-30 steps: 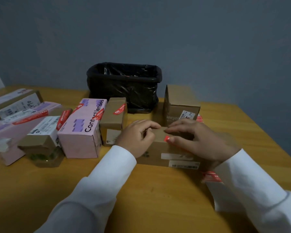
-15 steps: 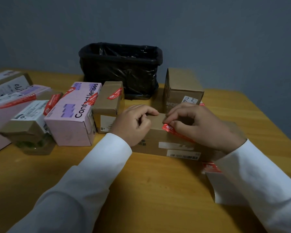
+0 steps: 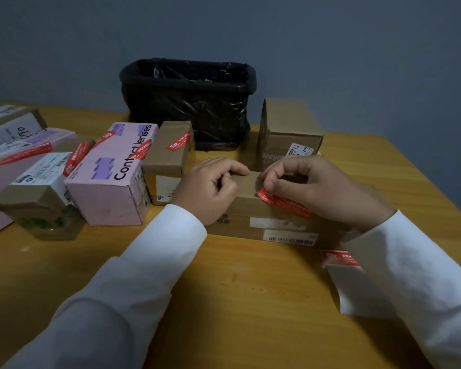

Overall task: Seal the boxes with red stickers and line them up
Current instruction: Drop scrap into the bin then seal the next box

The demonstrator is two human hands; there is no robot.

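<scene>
A flat brown cardboard box [image 3: 250, 209] lies on the wooden table [image 3: 250, 294] in front of me. My left hand [image 3: 210, 187] grips its left end, fingers curled over the top's far edge. A red sticker [image 3: 286, 202] lies slanted across the box's top front edge. My right hand [image 3: 317, 187] holds the sticker's left end under thumb and forefinger, and its palm covers the sticker's right end. To the left stand sealed boxes with red stickers: a small brown box [image 3: 168, 161], a pink box [image 3: 109, 185] and a white-labelled box [image 3: 43, 179].
A black-lined bin [image 3: 189, 102] stands at the back centre, and an upright brown box [image 3: 288, 131] is right of it. A sticker sheet [image 3: 341, 259] lies under my right sleeve. More boxes [image 3: 11, 129] crowd the far left edge.
The red sticker, first only a small tip at my right fingers, now lies stretched along the box's top front edge. My left hand has stayed on the box's left end.
</scene>
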